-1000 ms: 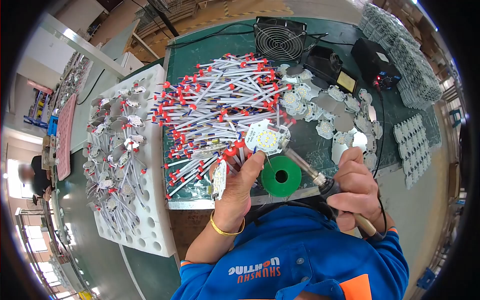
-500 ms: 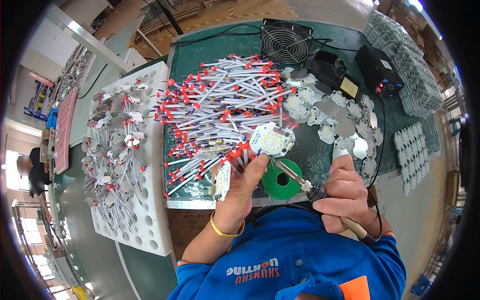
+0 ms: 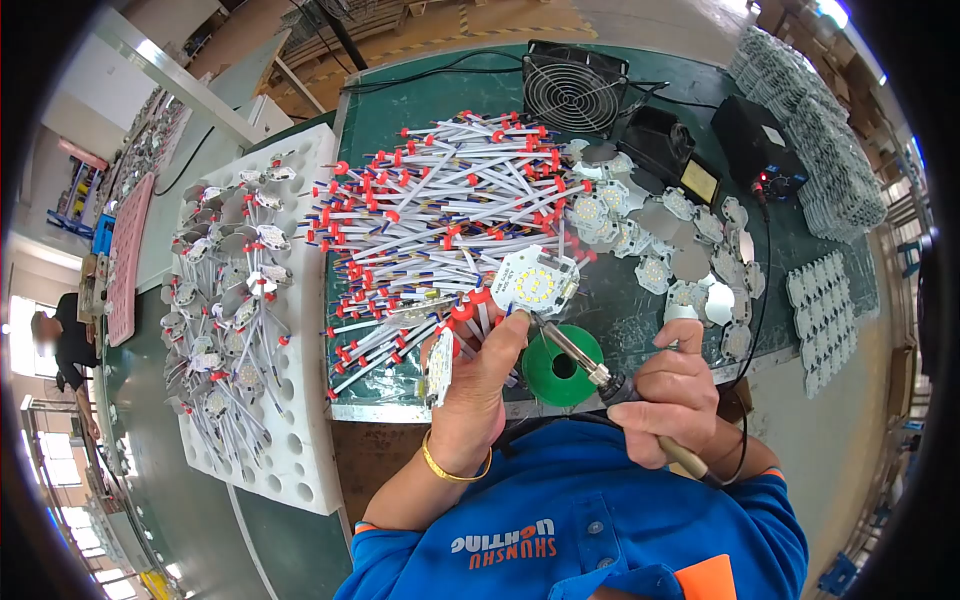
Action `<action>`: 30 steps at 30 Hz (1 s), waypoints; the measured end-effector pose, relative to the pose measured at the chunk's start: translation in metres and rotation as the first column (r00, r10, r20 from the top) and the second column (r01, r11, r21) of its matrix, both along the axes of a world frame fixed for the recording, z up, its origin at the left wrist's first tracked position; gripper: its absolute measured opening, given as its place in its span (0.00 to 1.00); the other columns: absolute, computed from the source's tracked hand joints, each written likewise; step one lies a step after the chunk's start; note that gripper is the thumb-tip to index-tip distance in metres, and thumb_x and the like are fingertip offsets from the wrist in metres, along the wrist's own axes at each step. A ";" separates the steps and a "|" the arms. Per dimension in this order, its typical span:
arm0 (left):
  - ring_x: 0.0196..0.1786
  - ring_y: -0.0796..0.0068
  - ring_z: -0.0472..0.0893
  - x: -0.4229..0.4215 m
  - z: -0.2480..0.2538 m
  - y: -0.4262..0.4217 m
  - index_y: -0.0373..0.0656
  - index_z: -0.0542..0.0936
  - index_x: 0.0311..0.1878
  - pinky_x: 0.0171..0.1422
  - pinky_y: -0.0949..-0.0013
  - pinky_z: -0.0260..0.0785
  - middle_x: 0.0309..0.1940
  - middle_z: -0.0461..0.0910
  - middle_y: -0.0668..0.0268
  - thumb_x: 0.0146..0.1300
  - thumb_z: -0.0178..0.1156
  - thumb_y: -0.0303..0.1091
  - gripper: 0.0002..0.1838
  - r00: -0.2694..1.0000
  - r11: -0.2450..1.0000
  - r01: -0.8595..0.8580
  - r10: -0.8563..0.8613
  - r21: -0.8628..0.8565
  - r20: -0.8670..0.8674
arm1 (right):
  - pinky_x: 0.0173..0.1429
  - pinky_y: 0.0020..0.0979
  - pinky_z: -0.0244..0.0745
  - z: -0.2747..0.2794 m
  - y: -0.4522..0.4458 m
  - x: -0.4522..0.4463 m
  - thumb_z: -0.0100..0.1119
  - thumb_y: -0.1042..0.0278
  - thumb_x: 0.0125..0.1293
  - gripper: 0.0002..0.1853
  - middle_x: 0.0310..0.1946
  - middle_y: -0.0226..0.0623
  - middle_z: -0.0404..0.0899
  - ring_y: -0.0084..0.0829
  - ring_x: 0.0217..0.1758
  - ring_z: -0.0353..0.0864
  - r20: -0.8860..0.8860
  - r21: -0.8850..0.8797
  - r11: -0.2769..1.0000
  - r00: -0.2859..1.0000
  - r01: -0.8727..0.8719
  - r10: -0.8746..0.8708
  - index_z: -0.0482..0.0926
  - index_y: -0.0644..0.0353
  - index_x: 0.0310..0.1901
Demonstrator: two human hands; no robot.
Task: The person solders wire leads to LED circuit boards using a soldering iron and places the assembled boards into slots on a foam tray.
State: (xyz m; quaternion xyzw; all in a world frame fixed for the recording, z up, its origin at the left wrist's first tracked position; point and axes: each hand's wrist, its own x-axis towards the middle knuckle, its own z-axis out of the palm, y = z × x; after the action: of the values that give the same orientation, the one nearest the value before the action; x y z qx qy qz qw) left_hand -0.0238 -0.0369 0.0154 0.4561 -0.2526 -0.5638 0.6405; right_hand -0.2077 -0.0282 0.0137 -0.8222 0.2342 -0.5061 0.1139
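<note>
My left hand [image 3: 472,388] is closed round several white wires with red rings, with a white LED board [image 3: 535,283] above the thumb tip. A second LED board [image 3: 439,366] hangs at the left side of that hand. My right hand [image 3: 677,397] grips a soldering iron [image 3: 620,388], whose tip is at the lower edge of the upper board, near the left thumb. Right below the tip lies a green solder spool [image 3: 545,375]. Beyond the left hand spreads a large heap of white wires [image 3: 440,190] with red rings.
A black fan [image 3: 574,92] stands at the back, beside an iron stand [image 3: 656,140] and a black soldering station [image 3: 758,145]. Loose boards [image 3: 690,263] lie at the right. A white foam tray [image 3: 313,400] holds wired boards. A person [image 3: 72,345] is at far left.
The soldering iron and my right hand have moved left, bringing the tip from the board's right side to its lower edge by my left thumb. The left hand keeps its hold.
</note>
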 end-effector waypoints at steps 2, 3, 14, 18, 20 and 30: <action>0.20 0.84 0.65 0.001 -0.001 -0.003 0.41 0.73 0.31 0.23 0.79 0.53 0.19 0.70 0.70 0.53 0.61 0.23 0.06 1.000 1.000 -0.016 0.016 0.003 -0.003 | 0.40 0.36 0.62 -0.002 -0.002 0.001 0.59 0.75 0.39 0.13 0.16 0.25 0.69 0.24 0.18 0.68 -0.038 -0.029 0.999 0.999 0.013 -0.014 0.81 0.53 0.31; 0.20 0.84 0.65 0.003 -0.001 -0.005 0.41 0.73 0.30 0.23 0.80 0.52 0.19 0.70 0.70 0.53 0.61 0.23 0.05 0.999 0.999 0.027 -0.026 0.020 -0.035 | 0.41 0.36 0.62 -0.004 -0.004 0.001 0.59 0.75 0.40 0.12 0.16 0.26 0.70 0.24 0.18 0.69 0.011 0.005 1.000 1.000 0.002 -0.003 0.81 0.54 0.32; 0.18 0.86 0.63 0.005 -0.005 -0.008 0.39 0.74 0.30 0.21 0.80 0.50 0.18 0.68 0.72 0.54 0.59 0.23 0.04 0.989 0.988 0.123 -0.114 0.098 -0.090 | 0.35 0.36 0.63 0.014 -0.026 -0.008 0.54 0.75 0.50 0.12 0.19 0.31 0.70 0.30 0.20 0.67 0.114 0.030 0.997 0.991 -0.068 0.064 0.77 0.61 0.39; 0.23 0.88 0.64 0.011 -0.005 -0.007 0.44 0.76 0.30 0.26 0.81 0.53 0.23 0.72 0.75 0.54 0.63 0.30 0.05 0.962 0.961 0.270 -0.265 0.064 -0.071 | 0.33 0.35 0.62 0.014 -0.041 -0.006 0.56 0.66 0.58 0.12 0.21 0.34 0.69 0.33 0.21 0.66 0.115 -0.017 1.000 0.993 -0.017 0.019 0.76 0.66 0.40; 0.23 0.88 0.64 0.008 -0.001 -0.008 0.44 0.76 0.31 0.26 0.81 0.53 0.23 0.72 0.76 0.54 0.64 0.30 0.05 0.961 0.961 0.271 -0.266 0.063 -0.078 | 0.33 0.34 0.63 0.015 -0.043 -0.004 0.60 0.62 0.57 0.14 0.22 0.35 0.70 0.34 0.23 0.68 0.138 -0.028 0.999 0.990 0.016 -0.012 0.76 0.64 0.40; 0.29 0.84 0.74 0.009 -0.004 -0.014 0.36 0.79 0.36 0.35 0.79 0.67 0.26 0.78 0.70 0.53 0.65 0.24 0.08 0.936 0.956 0.290 -0.275 -0.039 0.218 | 0.31 0.32 0.71 0.019 -0.066 0.026 0.67 0.79 0.44 0.14 0.29 0.38 0.77 0.37 0.28 0.77 0.106 0.187 0.972 0.981 0.140 -0.161 0.76 0.57 0.35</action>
State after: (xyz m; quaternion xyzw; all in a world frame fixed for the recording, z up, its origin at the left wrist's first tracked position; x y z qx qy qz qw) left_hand -0.0152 -0.0506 0.0113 0.4491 -0.4017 -0.5893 0.5382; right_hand -0.1815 -0.0942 0.0331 -0.7565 0.3332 -0.5389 0.1622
